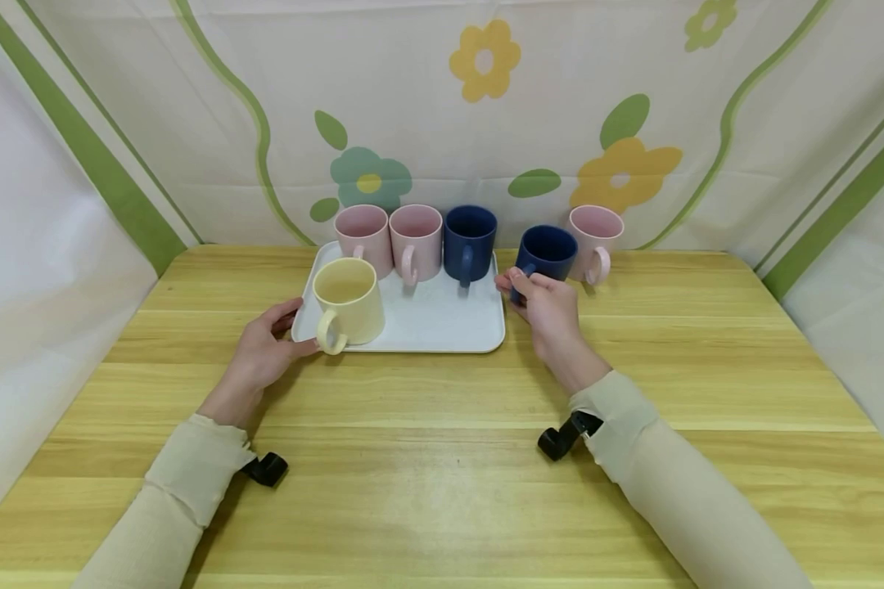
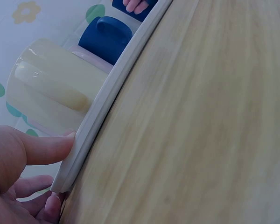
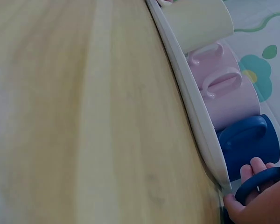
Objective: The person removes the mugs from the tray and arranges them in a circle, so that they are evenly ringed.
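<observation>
My left hand is at the near left corner of the white tray, thumb along the front rim and fingers at the side, gripping the corner. On the tray's front left stands a yellow mug, just beside that hand. Behind it stand two pink mugs and a navy blue mug in a row. My right hand holds a second navy blue mug by its handle, right of the tray. Whether that mug touches the table cannot be told.
Behind the held mug, a third pink mug stands on the wooden table, handle facing the front right. A flower-patterned curtain rises along the table's back edge, with white cloth at both sides.
</observation>
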